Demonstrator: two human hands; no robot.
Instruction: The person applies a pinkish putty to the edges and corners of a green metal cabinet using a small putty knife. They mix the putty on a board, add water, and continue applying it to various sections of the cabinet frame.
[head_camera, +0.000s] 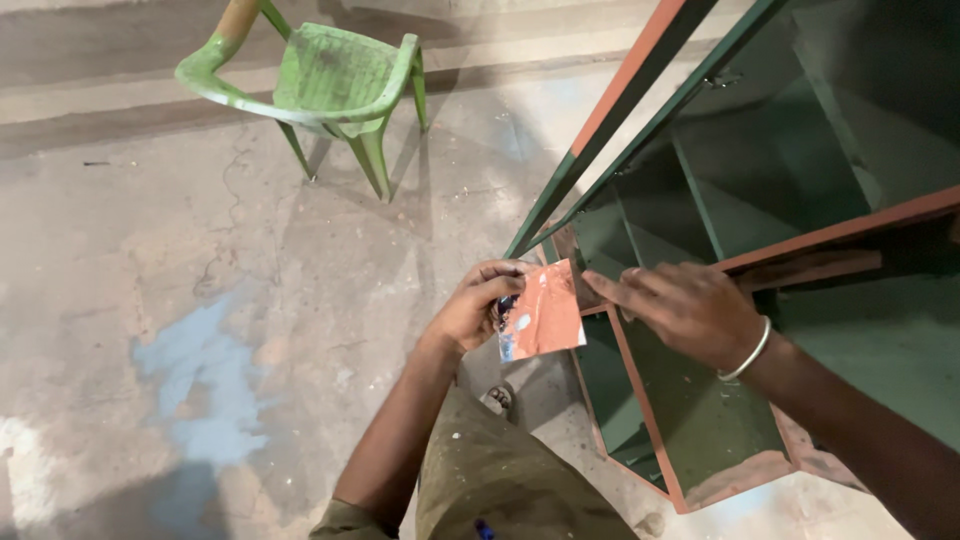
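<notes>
My left hand (478, 305) grips the left edge of a small square card (543, 312) smeared with reddish-brown putty or paint. My right hand (680, 308), a metal bangle (748, 352) on its wrist, has its fingers stretched flat with the fingertips touching the card's right edge. Both hands hover over the lower front edge of a green metal cabinet (760, 200) with reddish-brown edges and open shelves inside.
A paint-stained green plastic chair (330, 85) stands at the back left on the stained concrete floor (200, 300). The cabinet's open door (640, 90) slants up toward the top right. My trouser leg (500, 480) and a foot (500, 398) show below.
</notes>
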